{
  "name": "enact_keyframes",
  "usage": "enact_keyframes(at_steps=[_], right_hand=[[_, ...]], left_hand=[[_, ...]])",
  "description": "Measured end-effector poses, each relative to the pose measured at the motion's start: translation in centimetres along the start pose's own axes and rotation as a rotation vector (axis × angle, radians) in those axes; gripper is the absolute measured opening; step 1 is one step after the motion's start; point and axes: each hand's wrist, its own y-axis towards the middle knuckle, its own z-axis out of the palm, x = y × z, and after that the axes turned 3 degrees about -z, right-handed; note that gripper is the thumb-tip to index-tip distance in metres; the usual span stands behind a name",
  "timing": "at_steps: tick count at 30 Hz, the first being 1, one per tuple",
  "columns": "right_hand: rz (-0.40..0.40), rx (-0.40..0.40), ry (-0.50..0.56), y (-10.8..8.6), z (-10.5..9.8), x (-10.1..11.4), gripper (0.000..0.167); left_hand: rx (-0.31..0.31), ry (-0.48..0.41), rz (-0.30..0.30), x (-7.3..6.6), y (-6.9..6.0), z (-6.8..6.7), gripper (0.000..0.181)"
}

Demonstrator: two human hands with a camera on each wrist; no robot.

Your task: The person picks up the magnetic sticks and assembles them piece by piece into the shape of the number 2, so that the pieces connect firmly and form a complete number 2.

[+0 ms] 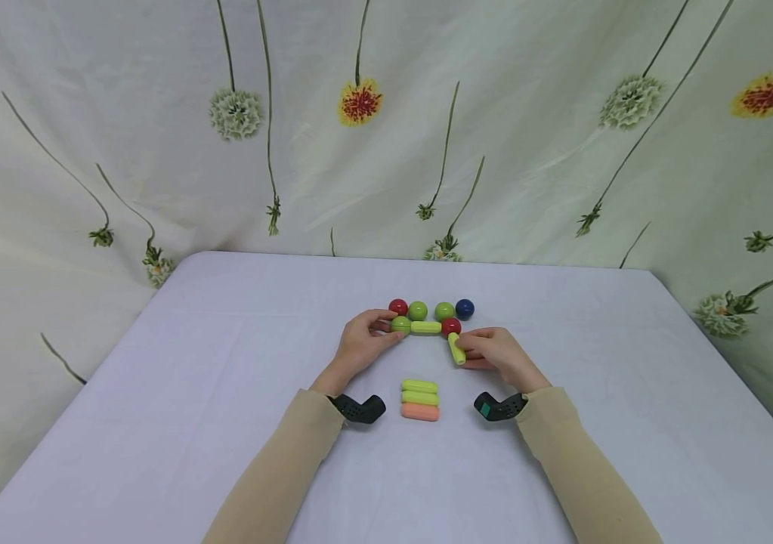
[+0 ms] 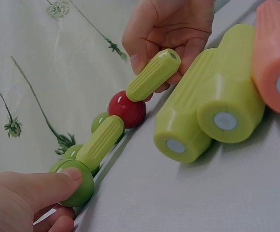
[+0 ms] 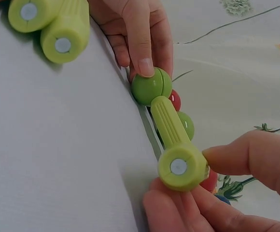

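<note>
Nearest the camera, two beige sleeves [image 1: 277, 476] reach forward over a worktop [image 1: 121, 423] covered in pale cloth, each ending in a bare hand with a black device [image 1: 362, 409] at the wrist. The left grip [image 1: 364, 340] is narrow, closed around a green ball [image 1: 400, 324], thumb on it and fingers on the other side. The right grip [image 1: 505, 355] pinches a yellow-green rod [image 1: 456, 349] between thumb and fingers; the rod slants, its far end against a red ball [image 1: 451, 326]. Between the two grips, a second yellow-green rod [image 1: 426, 327] joins the green ball to that red ball. Just beyond the grips sits a row of four loose balls: red [image 1: 397, 307] behind the left fingers, then two greens [image 1: 417, 310], then dark blue [image 1: 465, 308] at the right end. On the wearer's side of the grips, between the wrists, three rods lie side by side: two yellow-green [image 1: 420, 398], and one orange [image 1: 420, 412] farthest from the grips. Beyond everything hangs a flower-printed cloth [image 1: 529, 151].
</note>
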Motion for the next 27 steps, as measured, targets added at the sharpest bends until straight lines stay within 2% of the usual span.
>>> enact_keyframes(at_steps=[27], right_hand=[[0.009, 0.006, -0.001, 0.07, -0.3, -0.15, 0.044]], left_hand=[[-0.002, -0.011, 0.001, -0.07, 0.04, -0.03, 0.036]])
